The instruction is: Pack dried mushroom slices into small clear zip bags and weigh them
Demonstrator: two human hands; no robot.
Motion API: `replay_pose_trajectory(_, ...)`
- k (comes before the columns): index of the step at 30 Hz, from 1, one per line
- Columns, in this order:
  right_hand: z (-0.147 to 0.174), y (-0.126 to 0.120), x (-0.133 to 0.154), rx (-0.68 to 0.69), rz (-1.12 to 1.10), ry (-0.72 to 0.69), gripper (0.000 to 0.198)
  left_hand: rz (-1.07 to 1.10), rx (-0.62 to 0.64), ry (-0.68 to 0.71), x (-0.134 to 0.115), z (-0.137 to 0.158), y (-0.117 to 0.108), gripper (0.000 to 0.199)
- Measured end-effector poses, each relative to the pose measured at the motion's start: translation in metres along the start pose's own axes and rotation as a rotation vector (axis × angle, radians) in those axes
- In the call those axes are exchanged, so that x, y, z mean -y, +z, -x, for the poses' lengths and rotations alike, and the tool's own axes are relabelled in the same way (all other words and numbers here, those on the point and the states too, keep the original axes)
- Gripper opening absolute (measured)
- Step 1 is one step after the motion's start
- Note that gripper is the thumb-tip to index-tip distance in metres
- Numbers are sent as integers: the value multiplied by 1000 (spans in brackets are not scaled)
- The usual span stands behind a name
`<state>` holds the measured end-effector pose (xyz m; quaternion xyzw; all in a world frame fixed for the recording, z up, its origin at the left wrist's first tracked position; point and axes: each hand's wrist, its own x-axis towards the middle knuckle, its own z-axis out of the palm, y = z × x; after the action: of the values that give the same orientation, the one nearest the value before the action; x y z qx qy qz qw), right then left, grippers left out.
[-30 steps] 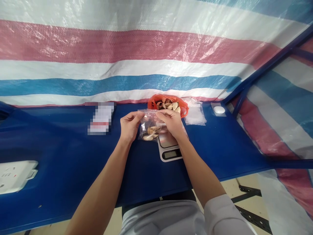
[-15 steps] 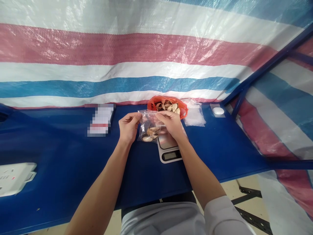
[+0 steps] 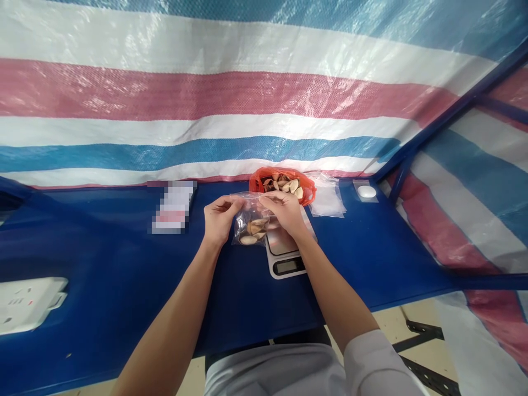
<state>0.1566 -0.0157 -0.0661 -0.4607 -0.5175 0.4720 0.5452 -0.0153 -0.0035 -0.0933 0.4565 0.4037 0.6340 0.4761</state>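
- Head view: pinches a clear plastic bag (image 3: 240, 223)'s top edge with left hand (image 3: 220, 219) and right hand (image 3: 285, 212).
- Shows brown-and-cream slices (image 3: 248, 240) inside, near the bottom.
- Holds it upright beside a flat white digital scale (image 3: 284, 242).

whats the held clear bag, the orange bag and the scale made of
Clear bag: thin, glossy plastic film, as it shines and the slices inside show through.
Orange bag: likely thin plastic too, from its crinkled, shiny rim.
Digital scale: body probably smooth white plastic; its plate's pinkish reflections suggest polished metal, though glass is possible.
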Motion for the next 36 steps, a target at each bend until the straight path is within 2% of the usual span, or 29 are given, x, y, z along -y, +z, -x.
replay_pose_trajectory(4,-5,-2,4,85,29,43,27,-28,-12,33,0,-6,-2,25)
replay_pose_trajectory(7,-13,-5,4,148,50,13,28,-59,-18,48,2,-14,-5,27)
replay_pose_trajectory(14,-35,-9,-6,188,205,-139,19,-116,144,39,1,-27,-14,26)
replay_pose_trajectory(17,-40,-9,-8,228,230,-160,19,-136,132,62,0,-26,-15,26)
replay_pose_trajectory(24,-42,-13,6,399,269,-94,22,-170,85,92,1,-21,-13,26)
replay_pose_trajectory(31,-44,-11,3,332,353,-187,18,-191,121,99,-1,-19,-15,25)
replay_pose_trajectory(36,-44,-10,7,380,356,-143,20,-292,117,98,-2,-19,-15,24)
